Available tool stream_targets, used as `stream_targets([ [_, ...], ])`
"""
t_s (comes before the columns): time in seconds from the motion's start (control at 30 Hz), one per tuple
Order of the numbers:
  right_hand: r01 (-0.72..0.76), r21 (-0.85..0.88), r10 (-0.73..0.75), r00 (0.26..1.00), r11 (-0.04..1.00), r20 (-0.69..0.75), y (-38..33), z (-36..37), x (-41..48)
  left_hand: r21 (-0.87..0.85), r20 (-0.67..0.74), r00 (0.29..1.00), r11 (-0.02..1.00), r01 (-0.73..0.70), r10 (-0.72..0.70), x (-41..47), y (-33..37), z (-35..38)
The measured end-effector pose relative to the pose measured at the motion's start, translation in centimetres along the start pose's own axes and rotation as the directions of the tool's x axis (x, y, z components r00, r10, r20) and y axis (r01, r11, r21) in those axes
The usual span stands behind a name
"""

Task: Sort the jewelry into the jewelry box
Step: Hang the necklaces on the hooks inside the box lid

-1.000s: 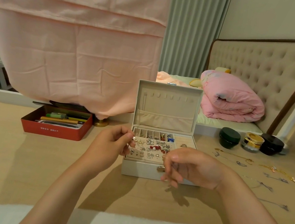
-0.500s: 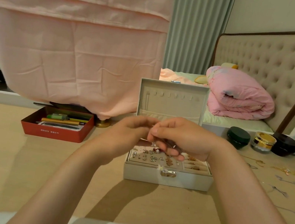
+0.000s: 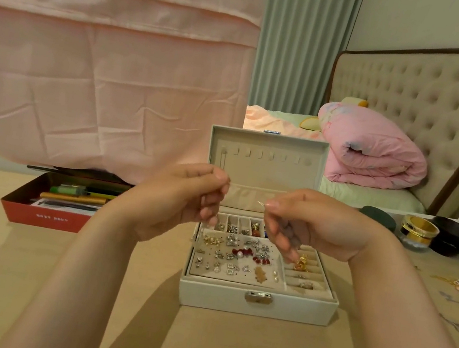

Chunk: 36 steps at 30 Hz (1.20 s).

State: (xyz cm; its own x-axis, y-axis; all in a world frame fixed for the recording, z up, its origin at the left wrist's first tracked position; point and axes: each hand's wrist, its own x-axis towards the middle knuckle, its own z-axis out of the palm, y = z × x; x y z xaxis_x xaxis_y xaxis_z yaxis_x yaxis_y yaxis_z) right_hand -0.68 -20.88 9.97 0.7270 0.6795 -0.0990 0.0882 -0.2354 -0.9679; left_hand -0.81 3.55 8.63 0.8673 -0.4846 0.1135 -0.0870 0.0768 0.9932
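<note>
Head view: both forearms reach in from the near edge over the bench (image 3: 23,276), hands raised in front of the open jewelry box (image 3: 256,303). Change: a second ago the hands were low and apart. Half a second ago they met over the tray, and now they've pulled apart again, higher, level with the lid (image 3: 266,162). Right hand (image 3: 305,223) grip is narrow, thumb and forefinger pinching a small piece (image 3: 261,203) that shows only as a thin glint, too small to identify. Left hand (image 3: 188,197) grip is also pinched tight, and I can't tell if anything is in it. My read: she just separated or opened something, maybe an earring from its back, so the piece is prepped but not yet placed. Next is probably down into the earring panel (image 3: 268,282), which is already well filled. Beyond the panel, the back row of small slots (image 3: 239,225) is part filled. At the right of the tray, the ring rolls (image 3: 308,275) hold a few pieces. Loose chains (image 3: 458,285) lie on the bench well right of the box, so sorting is far from done. Further back, a red tin (image 3: 42,215) of pens on the left and jars (image 3: 419,233) on the right. Behind those, a hanging pink cloth (image 3: 101,76) and a bed with a rolled quilt (image 3: 372,149).
</note>
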Motion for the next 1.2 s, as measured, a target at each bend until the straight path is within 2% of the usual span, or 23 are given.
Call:
stream_targets([
  [0.1,0.078,0.196,-0.077,0.997,0.978,-0.011,0.9,-0.6,0.5,-0.239,-0.035,0.998,0.970,-0.050,0.043,0.5,-0.7,-1.1],
  [0.17,0.154,0.280,-0.135,0.987,0.947,-0.089,1.1,-0.5,1.1,-0.314,-0.041,0.999,0.948,-0.041,0.030,0.5,-1.0,-1.5],
  [0.23,0.210,0.281,-0.166,0.971,0.936,-0.171,0.8,0.0,1.5,-0.331,-0.033,0.999,0.944,-0.010,0.000,0.4,-1.0,-1.6],
  [0.3,0.226,0.178,-0.179,0.953,0.958,-0.244,0.3,0.6,2.0,-0.283,0.002,1.000,0.959,0.030,-0.031,0.2,-0.8,-1.7],
  [0.37,0.216,0.049,-0.191,0.932,0.975,-0.308,-0.6,1.3,2.5,-0.107,-0.009,0.996,0.991,0.083,-0.084,0.1,-0.5,-1.7],
  [0.47,0.195,-0.097,-0.216,0.918,0.976,-0.333,-2.5,1.8,3.2,0.132,-0.173,0.976,0.979,0.158,-0.134,0.0,0.5,-1.2],
  [0.53,0.160,-0.189,-0.212,0.930,0.969,-0.300,-3.9,1.9,3.6,0.233,-0.240,0.964,0.957,0.172,-0.115,0.3,1.1,-0.9],
  [0.6,0.123,-0.267,-0.200,0.938,0.956,-0.282,-5.0,1.7,4.1,0.317,-0.253,0.967,0.941,0.121,-0.039,0.9,1.8,-0.4],
  [0.63,0.105,-0.295,-0.193,0.938,0.950,-0.287,-5.5,1.6,4.4,0.299,-0.235,0.972,0.951,0.072,0.000,1.3,2.2,-0.2],
  [0.7,0.077,-0.330,-0.186,0.931,0.941,-0.313,-6.1,1.2,5.2,0.158,-0.138,0.990,0.987,-0.011,0.033,2.2,2.8,0.1],
  [0.77,0.044,-0.356,-0.180,0.915,0.934,-0.361,-6.6,0.6,5.8,0.057,-0.072,0.997,0.998,-0.020,0.024,3.1,3.0,-0.1],
  [0.87,-0.041,-0.425,-0.185,0.860,0.904,-0.475,-6.6,-0.9,6.6,0.068,-0.115,0.993,0.997,0.039,-0.031,4.1,2.8,-1.0],
  [0.97,-0.122,-0.463,-0.198,0.788,0.878,-0.583,-5.4,-2.4,7.6,0.154,-0.243,0.970,0.987,0.035,0.004,5.2,2.6,-1.7],
  [1.03,-0.137,-0.429,-0.198,0.736,0.893,-0.648,-4.1,-2.9,8.7,0.252,-0.342,0.939,0.967,0.045,0.045,6.2,2.1,-2.1],
  [1.2,-0.121,-0.368,-0.258,0.517,0.922,-0.816,-1.0,-3.0,12.0,0.485,-0.534,0.825,0.866,0.118,0.187,9.3,-0.4,-3.3],
])
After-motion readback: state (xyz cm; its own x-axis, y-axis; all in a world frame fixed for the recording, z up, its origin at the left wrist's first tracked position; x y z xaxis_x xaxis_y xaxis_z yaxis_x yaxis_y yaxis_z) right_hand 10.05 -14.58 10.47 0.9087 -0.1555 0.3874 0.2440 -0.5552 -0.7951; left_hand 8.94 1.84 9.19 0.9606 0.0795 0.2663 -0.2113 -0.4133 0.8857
